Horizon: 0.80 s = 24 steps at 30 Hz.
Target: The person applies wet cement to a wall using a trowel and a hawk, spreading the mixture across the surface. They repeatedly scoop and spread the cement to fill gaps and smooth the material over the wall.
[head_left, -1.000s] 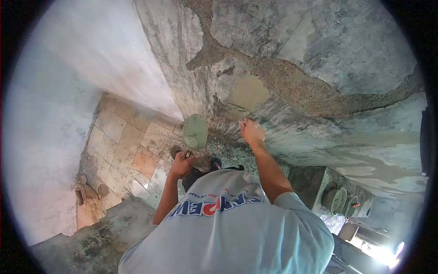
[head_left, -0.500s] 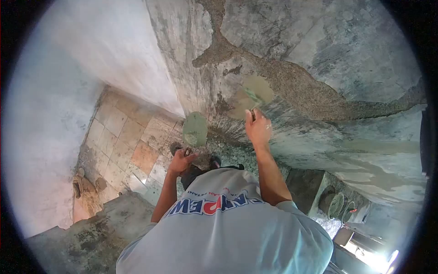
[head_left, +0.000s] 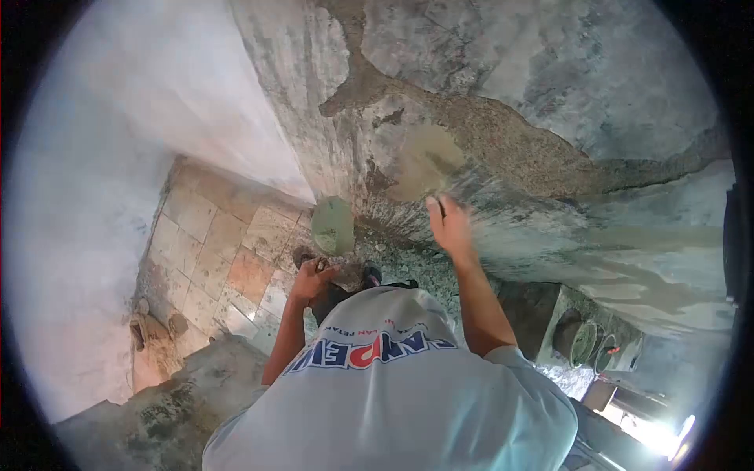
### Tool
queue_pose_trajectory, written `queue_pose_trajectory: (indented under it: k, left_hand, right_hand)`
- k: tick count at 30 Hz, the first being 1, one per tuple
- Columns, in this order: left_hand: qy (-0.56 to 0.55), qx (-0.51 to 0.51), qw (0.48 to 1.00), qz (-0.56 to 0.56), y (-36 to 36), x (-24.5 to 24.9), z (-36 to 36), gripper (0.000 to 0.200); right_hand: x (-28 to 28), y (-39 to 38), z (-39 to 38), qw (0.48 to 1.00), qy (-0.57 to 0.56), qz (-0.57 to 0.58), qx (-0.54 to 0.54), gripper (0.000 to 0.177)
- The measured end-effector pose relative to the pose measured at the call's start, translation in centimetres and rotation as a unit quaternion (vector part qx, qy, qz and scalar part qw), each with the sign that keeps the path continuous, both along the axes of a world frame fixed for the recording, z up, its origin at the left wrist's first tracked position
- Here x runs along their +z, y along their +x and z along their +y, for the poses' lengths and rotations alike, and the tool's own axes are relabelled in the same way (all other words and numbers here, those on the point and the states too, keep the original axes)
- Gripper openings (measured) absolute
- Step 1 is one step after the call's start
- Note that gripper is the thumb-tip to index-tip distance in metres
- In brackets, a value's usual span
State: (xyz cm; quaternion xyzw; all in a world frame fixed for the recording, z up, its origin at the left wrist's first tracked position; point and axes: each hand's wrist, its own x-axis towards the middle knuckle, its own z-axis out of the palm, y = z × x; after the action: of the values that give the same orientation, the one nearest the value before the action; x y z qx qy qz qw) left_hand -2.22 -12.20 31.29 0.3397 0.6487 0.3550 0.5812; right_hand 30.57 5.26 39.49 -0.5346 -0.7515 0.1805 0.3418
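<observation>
My left hand (head_left: 312, 280) is closed low in front of my body, gripping the near end of a rounded grey-green plasterer's hawk (head_left: 333, 224). Some paste lies on the hawk's near part. Against the wall, my right hand (head_left: 451, 226) is wrapped round the dark handle of a trowel (head_left: 444, 202). The trowel's blade is smeared by motion and blends into the wall. Just beyond that hand, a wet patch of plaster (head_left: 424, 161) covers part of the wall, beside a strip of rough exposed render (head_left: 510, 137).
A pale smooth wall (head_left: 157, 102) meets the plaster wall in a corner at left. Below are dirty floor tiles (head_left: 200, 235) and a crumpled brown sack-like thing (head_left: 155, 345). Round containers (head_left: 577, 339) stand at lower right. A rough grey ledge (head_left: 181, 392) lies at lower left.
My right hand has shifted slightly right and down with the trowel, and the blade has blurred. The wet patch shows more plainly. My left hand and the hawk have hardly moved.
</observation>
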Motion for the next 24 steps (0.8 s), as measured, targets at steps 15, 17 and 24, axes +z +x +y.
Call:
queue_pose_trajectory:
  k: [15, 17, 24]
  left_hand:
    - [-0.078, -0.052, 0.996, 0.011, 0.0, 4.1, 1.3, 0.031]
    - [-0.094, -0.049, 0.994, 0.007, 0.1, 4.5, 1.5, 0.033]
    - [-0.048, -0.062, 0.997, 0.019, 0.1, 3.0, 1.4, 0.032]
  right_hand:
    - [-10.9, -0.2, 2.0, 0.984, -0.122, 0.055, -0.119, 0.047]
    - [-12.9, 1.6, 1.3, 0.983, -0.104, 0.064, -0.140, 0.043]
    - [-12.7, 8.9, -3.8, 0.980, -0.078, -0.036, -0.182, 0.036]
